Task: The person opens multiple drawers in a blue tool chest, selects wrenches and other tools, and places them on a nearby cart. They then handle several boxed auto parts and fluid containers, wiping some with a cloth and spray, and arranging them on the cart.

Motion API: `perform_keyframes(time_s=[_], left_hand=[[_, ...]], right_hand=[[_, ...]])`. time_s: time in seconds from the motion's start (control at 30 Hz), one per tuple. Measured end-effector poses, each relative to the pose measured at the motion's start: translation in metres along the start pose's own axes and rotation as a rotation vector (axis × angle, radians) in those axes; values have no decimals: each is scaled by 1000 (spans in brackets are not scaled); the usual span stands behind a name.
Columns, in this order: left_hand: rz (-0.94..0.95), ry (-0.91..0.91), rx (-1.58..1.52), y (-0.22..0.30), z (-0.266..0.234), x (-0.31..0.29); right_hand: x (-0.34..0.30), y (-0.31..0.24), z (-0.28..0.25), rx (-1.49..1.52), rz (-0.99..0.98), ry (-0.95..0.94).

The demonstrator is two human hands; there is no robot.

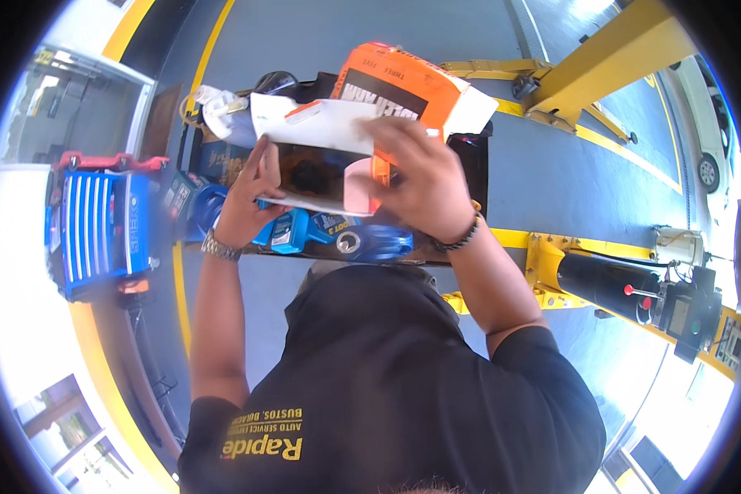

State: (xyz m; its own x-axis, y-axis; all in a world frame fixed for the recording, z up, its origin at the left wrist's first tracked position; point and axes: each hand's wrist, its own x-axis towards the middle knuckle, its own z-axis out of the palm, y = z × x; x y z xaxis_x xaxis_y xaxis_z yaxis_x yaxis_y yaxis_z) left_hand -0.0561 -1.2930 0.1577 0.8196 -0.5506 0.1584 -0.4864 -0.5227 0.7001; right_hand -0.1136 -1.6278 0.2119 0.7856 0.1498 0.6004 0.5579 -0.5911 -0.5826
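In the head view, the left grip (pixel 244 209) pinches an open white box (pixel 309 125) by its left end, beside 1 orange box (pixel 436 85). The right grip (pixel 433 183) blurs at the other end; whether pinching, I cannot tell.

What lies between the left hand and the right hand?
In the head view, the open white box lies between the left hand, which grips it, and the blurred right hand.

The white box (pixel 314 125) is showing smooth cardboard; in front of it, a blue bottle (pixel 387 243) is gleaming like glossy plastic; left of it, a watch (pixel 221 246) is shining like metal.
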Motion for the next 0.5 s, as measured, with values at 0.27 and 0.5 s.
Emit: perform_keyframes(time_s=[0.27,0.5], left_hand=[[-94,4,-9,-6,5,8],[-55,-27,31,-5,0,12]], right_hand=[[-102,192,-37,-370,684,-337],[-121,263,28,-616,324,-375]])
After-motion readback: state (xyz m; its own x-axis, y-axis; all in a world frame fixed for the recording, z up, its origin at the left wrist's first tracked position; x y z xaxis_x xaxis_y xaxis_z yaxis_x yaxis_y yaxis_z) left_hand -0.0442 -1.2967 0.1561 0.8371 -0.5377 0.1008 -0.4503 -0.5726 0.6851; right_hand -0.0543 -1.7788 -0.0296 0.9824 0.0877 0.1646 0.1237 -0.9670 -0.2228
